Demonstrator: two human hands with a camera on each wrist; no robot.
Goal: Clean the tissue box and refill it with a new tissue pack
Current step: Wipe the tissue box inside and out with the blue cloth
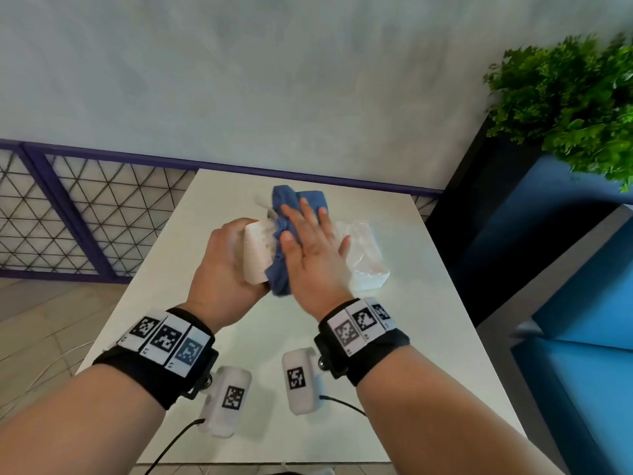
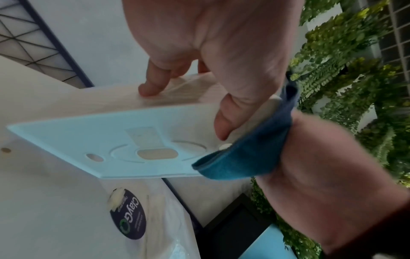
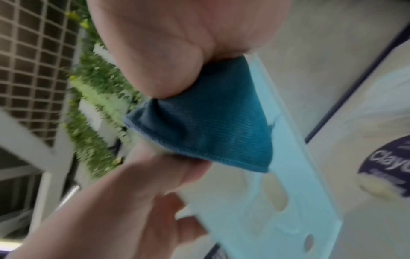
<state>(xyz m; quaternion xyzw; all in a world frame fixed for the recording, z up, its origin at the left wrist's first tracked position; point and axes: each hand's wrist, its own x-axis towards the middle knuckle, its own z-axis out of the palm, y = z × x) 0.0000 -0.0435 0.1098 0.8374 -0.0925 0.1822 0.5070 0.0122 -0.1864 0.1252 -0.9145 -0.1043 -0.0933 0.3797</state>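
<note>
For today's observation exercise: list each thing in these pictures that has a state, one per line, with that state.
Tissue box: lifted off the table, tilted, being wiped.
Cloth: bunched, pressed against the box.
Tissue pack: lying on the table, wrapper on.
Left hand: grips the box.
Right hand: flat, fingers straight, presses the cloth.

The tissue box was held above the table in the left hand, at that hand's right side. The cloth was laid against the box, between it and the right hand, whose flat fingers were spread over it. The tissue pack was set on the table just right of the right hand, partly hidden behind it. A plant was placed well to the right, beyond both hands.
</note>
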